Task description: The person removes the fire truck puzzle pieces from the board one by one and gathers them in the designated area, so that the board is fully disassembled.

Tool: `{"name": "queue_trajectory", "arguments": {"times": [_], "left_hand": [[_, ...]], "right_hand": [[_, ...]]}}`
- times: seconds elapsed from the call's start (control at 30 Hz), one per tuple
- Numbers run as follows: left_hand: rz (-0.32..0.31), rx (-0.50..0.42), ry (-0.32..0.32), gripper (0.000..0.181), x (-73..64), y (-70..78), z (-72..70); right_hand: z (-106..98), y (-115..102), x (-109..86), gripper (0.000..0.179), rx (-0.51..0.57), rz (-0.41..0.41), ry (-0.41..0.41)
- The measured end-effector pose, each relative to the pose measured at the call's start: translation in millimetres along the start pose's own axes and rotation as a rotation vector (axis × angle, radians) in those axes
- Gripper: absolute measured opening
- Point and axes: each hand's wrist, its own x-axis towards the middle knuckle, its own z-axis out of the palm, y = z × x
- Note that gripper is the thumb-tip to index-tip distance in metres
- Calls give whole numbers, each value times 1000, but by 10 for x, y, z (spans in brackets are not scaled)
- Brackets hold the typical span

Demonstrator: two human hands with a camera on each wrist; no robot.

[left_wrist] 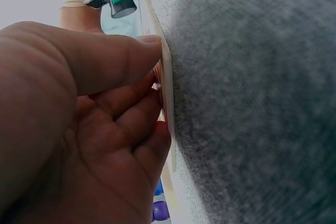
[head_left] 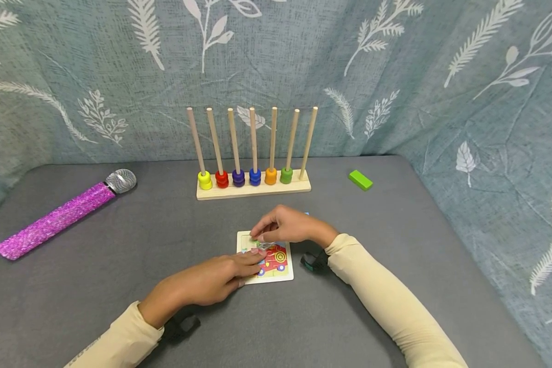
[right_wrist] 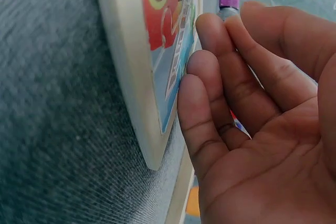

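A small jigsaw puzzle (head_left: 276, 280) with a pale wooden frame and a red vehicle picture lies on the table. My left hand (head_left: 218, 278) reaches over its left side, extended fingers on the picture. In the left wrist view, the thumb (left_wrist: 126, 59) rests at the frame's edge. From the far right, my right hand (head_left: 287, 225) bends over the upper part, fingertips close together at the picture. The right wrist view shows slightly bent fingers (right_wrist: 194, 95) against the puzzle's face, beside a printed ladder. Nothing shows between them there. The hand hides the puzzle's top edge.
Behind the puzzle stands a wooden peg stand (head_left: 253, 192) with coloured rings. A glittery purple microphone (head_left: 60, 220) lies at left, a green block (head_left: 361, 180) at back right. A small blue edge (head_left: 306, 213) peeks out behind my right wrist. Patterned fabric hangs behind the table.
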Motion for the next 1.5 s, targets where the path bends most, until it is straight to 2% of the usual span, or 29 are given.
{"name": "queue_trajectory", "arguments": {"times": [0.43,0.8,1.0,1.17,1.27,1.5], "left_hand": [[-2,-4,-6,44,4,5,-6],[-4,-11,-2,42,10,12,-15],[-8,-4,-1,41,0,14,-19],[-13,2,-9,42,-3,13,-18],[-11,3,-12,43,3,10,-17],[-11,12,-2,43,-2,5,-12]], "right_hand": [[-13,1,16,25,-44,15,-21],[25,23,28,27,14,23,-6],[57,-12,50,24,-29,-29,-3],[77,-14,77,24,-173,-101,8],[83,-17,84,25,-225,-140,16],[105,-17,102,26,-219,-156,24]]}}
